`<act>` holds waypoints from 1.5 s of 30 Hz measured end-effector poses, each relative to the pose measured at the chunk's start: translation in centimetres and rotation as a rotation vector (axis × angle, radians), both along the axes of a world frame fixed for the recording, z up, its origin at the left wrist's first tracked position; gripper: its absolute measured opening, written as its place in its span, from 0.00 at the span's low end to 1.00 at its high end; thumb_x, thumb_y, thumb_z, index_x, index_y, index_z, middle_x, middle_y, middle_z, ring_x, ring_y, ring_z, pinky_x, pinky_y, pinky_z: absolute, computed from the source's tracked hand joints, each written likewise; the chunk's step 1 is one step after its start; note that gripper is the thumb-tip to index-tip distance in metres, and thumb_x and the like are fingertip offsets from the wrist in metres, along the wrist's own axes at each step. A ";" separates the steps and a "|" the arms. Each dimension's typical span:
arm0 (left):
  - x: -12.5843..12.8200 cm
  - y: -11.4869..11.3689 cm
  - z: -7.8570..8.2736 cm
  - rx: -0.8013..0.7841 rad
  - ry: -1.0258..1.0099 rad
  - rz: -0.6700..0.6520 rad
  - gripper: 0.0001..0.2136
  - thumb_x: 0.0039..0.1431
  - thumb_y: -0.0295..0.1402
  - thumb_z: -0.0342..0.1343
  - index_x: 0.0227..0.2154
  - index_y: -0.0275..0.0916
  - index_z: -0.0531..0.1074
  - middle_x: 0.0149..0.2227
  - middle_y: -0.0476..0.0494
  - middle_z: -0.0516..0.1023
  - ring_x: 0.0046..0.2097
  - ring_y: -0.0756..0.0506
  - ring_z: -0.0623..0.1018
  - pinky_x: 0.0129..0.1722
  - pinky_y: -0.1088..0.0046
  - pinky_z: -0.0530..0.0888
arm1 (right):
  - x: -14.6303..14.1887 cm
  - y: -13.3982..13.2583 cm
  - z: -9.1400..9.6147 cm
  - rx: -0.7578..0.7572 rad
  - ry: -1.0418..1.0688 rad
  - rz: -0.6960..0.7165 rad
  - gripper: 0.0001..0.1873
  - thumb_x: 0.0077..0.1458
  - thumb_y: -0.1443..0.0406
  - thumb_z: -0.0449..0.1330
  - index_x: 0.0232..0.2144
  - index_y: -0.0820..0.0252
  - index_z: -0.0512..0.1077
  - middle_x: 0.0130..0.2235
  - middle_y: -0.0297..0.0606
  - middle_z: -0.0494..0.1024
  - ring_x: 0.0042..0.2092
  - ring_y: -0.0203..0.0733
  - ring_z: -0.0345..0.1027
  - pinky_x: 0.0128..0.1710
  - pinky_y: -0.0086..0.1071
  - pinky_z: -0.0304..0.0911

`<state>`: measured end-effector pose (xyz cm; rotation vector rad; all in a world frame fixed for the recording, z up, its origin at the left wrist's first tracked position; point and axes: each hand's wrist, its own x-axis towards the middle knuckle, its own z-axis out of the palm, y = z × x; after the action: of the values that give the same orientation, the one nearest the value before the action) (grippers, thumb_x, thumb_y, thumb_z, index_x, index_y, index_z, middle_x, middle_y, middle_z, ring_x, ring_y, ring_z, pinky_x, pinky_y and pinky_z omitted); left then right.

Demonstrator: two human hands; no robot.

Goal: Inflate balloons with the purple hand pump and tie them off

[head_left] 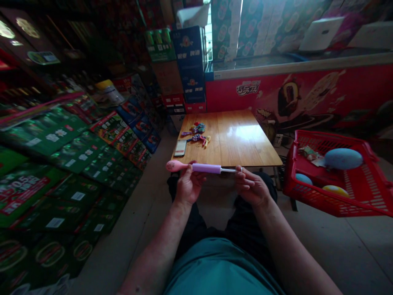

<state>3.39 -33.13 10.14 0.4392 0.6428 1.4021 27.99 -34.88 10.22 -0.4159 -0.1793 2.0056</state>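
Observation:
A purple hand balloon pump (208, 168) lies level across the front of my body, just off the table's near edge. My left hand (188, 186) grips its left end, where the neck of a small, slightly swollen pink balloon (174, 165) sits. Out of the pump's right end comes a pale rod (229, 170), drawn well out. My right hand (251, 186) has its fingers closed round the handle at the rod's end. Beyond, on the wooden table (227, 151), are several limp balloons (199, 138) in mixed colours and a phone-like flat object (180, 148), its screen blurred out.
To the right stands a red plastic basket (365, 203) holding a blue inflated balloon (343, 158) and other balloons. Stacked green drink cartons (82, 164) line the left side. Blue boxes (192, 65) rise behind the table, next to a red printed chest (227, 96).

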 end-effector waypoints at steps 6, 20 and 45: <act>0.3 0.1 0.5 0.050 0.062 -0.021 0.13 0.70 0.38 0.60 0.54 0.42 0.72 0.48 0.33 0.86 0.41 0.37 0.87 0.34 0.65 0.84 | -1.4 0.7 0.3 0.052 -0.038 0.012 0.01 0.67 0.71 0.60 0.41 0.64 0.72 0.28 0.27 0.72 0.18 0.20 0.53 0.19 0.15 0.60; -0.3 0.1 -1.8 -0.093 0.021 0.088 0.08 0.72 0.33 0.57 0.50 0.39 0.75 0.42 0.37 0.85 0.37 0.41 0.87 0.34 0.68 0.83 | 0.0 1.5 -2.1 0.020 -0.069 0.006 0.03 0.68 0.72 0.59 0.43 0.64 0.72 0.29 0.29 0.73 0.18 0.20 0.55 0.19 0.16 0.61; 1.5 0.6 -2.5 -0.001 0.027 0.014 0.13 0.67 0.37 0.64 0.50 0.39 0.74 0.43 0.38 0.85 0.38 0.41 0.86 0.34 0.64 0.84 | -3.4 3.0 -3.7 -0.011 0.082 0.081 0.05 0.72 0.72 0.55 0.43 0.65 0.71 0.29 0.29 0.74 0.18 0.21 0.60 0.20 0.16 0.63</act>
<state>4.92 -32.49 7.65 0.4541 0.6697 1.4115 24.60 -31.92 6.55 -0.3375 -0.1361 2.1001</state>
